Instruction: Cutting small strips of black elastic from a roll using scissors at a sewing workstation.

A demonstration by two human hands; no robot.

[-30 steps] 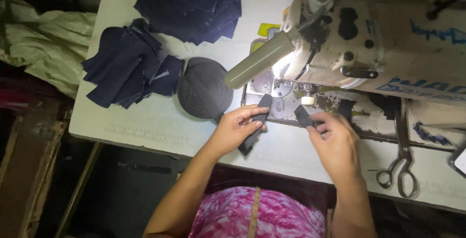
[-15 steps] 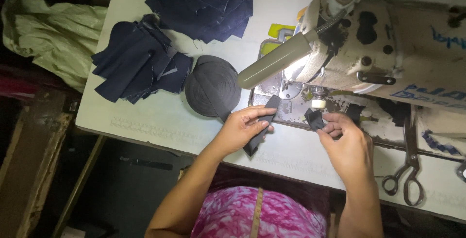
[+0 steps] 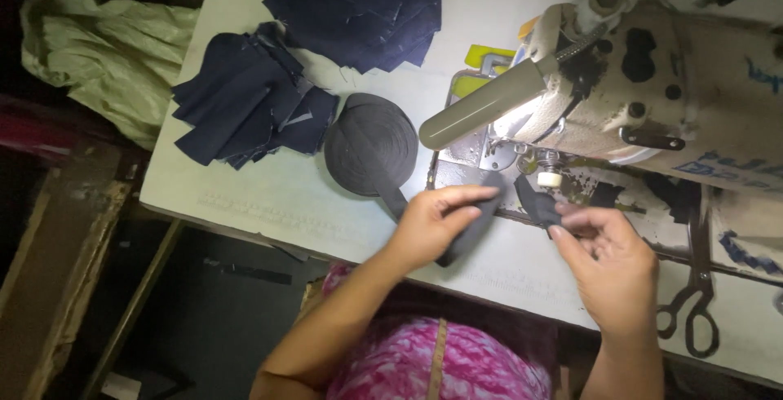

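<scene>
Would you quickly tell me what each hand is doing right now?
Left hand: closed on a dark strip of fabric.
Right hand: pinching a small dark fabric piece at the fingertips.

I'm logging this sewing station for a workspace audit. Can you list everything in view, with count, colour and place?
Sewing machine: one, cream, right on the table.
Table: one, white.
Fabric stacks: two, navy, far left of the table.
Tape roll: one, dark grey, centre.
Scissors: one pair, dark, right near edge.
Sack: one, pale green, left off the table.
Fabric strip: one, dark, in the left hand.
Small fabric piece: one, dark, at the right fingertips.
Left hand: pinching the strip.
Right hand: holding the small piece.
</scene>
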